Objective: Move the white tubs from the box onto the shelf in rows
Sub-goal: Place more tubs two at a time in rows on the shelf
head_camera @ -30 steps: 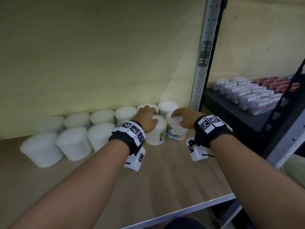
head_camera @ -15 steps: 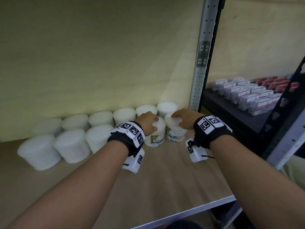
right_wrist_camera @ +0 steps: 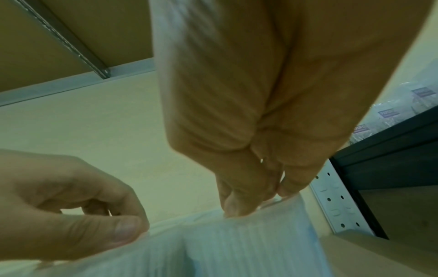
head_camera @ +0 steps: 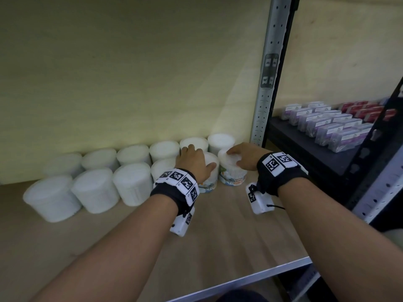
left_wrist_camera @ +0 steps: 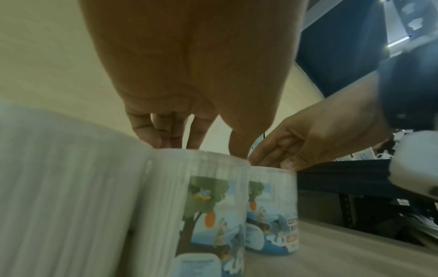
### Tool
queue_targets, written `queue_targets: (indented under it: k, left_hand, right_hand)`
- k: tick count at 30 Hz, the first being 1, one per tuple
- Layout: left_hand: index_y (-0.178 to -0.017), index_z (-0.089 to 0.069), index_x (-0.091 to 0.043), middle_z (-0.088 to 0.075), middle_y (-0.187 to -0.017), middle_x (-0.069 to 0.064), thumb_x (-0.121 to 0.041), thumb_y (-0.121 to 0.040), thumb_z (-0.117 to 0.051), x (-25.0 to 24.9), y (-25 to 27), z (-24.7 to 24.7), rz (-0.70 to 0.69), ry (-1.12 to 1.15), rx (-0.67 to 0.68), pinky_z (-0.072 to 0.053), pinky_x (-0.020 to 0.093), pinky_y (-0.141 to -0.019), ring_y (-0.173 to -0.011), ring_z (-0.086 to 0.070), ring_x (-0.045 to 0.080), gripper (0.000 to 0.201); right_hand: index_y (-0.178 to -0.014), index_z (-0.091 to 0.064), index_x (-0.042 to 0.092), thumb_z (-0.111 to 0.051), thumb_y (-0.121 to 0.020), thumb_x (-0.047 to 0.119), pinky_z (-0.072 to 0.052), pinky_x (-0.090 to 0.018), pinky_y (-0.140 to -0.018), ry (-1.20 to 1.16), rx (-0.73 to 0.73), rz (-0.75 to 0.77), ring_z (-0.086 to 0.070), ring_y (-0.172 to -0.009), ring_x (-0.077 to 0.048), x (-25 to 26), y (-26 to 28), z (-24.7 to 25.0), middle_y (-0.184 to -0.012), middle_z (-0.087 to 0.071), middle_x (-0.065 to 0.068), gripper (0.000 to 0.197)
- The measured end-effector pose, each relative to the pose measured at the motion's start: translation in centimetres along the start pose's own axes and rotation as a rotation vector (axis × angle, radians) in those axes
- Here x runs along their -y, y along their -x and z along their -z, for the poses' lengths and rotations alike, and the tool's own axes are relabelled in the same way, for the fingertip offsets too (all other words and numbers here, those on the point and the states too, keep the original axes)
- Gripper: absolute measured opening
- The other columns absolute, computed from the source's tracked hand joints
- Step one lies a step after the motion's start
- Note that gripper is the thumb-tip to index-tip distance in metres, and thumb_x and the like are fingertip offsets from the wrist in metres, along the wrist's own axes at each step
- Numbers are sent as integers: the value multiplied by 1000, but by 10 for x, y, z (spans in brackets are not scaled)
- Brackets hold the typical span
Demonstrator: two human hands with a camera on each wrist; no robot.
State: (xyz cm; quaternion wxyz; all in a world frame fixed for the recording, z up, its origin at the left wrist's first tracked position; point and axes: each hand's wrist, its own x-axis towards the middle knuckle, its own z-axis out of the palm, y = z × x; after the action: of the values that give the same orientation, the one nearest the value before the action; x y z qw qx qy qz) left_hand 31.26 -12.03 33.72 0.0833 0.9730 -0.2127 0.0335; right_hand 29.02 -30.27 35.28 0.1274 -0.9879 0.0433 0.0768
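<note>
Hands are gripping two tubs from above on the shelf [head_camera: 229, 232]: left hand [head_camera: 194, 160] on one tub [head_camera: 210, 171], right hand [head_camera: 245, 156] on its neighbour [head_camera: 231, 173], closing the front row. Left wrist view is showing fingertips [left_wrist_camera: 163, 142] curling over the lid rim. Right wrist view is showing fingers [right_wrist_camera: 237, 202] clamping the second lid.

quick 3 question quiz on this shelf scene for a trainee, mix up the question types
1. True or false: each of the hands rests on the lid of its own tub.
2. Which side of the metal upright holds the purple and red boxes? A) left B) right
3. Fill in: the tub under the right hand stands at the ___ end of the front row.

Key:
1. True: left hand on the left tub, right hand on the right tub.
2. B
3. right
</note>
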Motion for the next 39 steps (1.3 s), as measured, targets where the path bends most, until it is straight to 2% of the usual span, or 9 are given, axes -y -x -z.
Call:
queue_targets:
  k: [5, 9, 16, 19, 21, 25, 29, 34, 39]
  left_hand:
    - [-126, -49, -7, -41, -133, 14, -51, -91, -48, -1, -4, 2, -2, 6, 49, -40, 42, -96, -125, -39, 31, 57]
    - [-137, -43, -9, -40, -138, 15, -46, -91, -53, 3, -9, 11, -40, -4, 153, -40, 43, -103, -128, -39, 31, 60]
    - [-146, -35, -12, -34, -151, 9, -15, -94, -54, 8, -9, 29, -154, 60, 286, -33, 33, -112, -137, -38, 27, 55]
    - [-144, -38, -18, -37, -150, 10, -6, -90, -51, 10, -10, 30, -129, 103, 312, -39, 34, -109, -134, -41, 27, 57]
    - [-140, -43, -21, -38, -146, 11, -8, -87, -52, 7, -10, 29, -75, 145, 290, -43, 35, -105, -132, -42, 28, 56]
    - [-137, -47, -11, -44, -143, 10, -28, -89, -59, 0, -10, 21, -43, 144, 181, -40, 31, -102, -130, -44, 26, 52]
    - [-128, -55, -7, -53, -133, 11, -26, -87, -62, -3, -11, 14, -18, 167, 114, -45, 33, -96, -121, -52, 28, 46]
    - [-130, -54, -11, -50, -135, 10, -28, -85, -63, -3, -10, 10, -10, 164, 82, -46, 37, -99, -123, -49, 28, 49]
    - [-126, -58, -11, -57, -130, 8, -29, -84, -65, -3, -10, 11, 6, 186, 64, -48, 36, -98, -120, -53, 27, 46]
  right_hand:
    - [-143, -41, 24, -50, -91, 9, -27, -32, -115, -4, -2, 1, -35, -140, -22, -1, 0, -1, -152, -36, -1, 55]
    - [-143, -43, 24, -51, -91, 9, -28, -32, -115, -13, -6, 4, -36, -140, -21, -2, -1, -1, -152, -36, -1, 54]
    - [-142, -44, 24, -53, -90, 11, -29, -32, -115, -5, -11, 0, -38, -139, -22, -2, -2, -1, -151, -39, -1, 54]
    - [-143, -42, 25, -52, -91, 12, -29, -32, -116, 18, -6, 6, -37, -139, -22, -2, -2, -1, -152, -37, -1, 54]
    - [-143, -42, 24, -52, -92, 12, -28, -32, -116, 21, -3, 6, -36, -140, -22, -2, -2, 0, -152, -36, -1, 54]
    - [-144, -42, 25, -54, -92, 13, -27, -34, -115, 29, 1, 5, -36, -140, -23, -1, -2, 2, -152, -36, -1, 54]
    - [-143, -43, 24, -55, -92, 13, -28, -33, -115, 29, -1, -3, -37, -139, -23, 0, -1, 2, -152, -38, -2, 54]
    - [-144, -42, 24, -55, -92, 13, -28, -32, -114, 24, -1, -5, -38, -139, -24, 2, 0, 3, -151, -38, -3, 55]
    - [-144, -41, 23, -54, -92, 14, -29, -33, -114, 37, 6, -14, -38, -138, -24, 3, 1, 3, -151, -38, -4, 55]
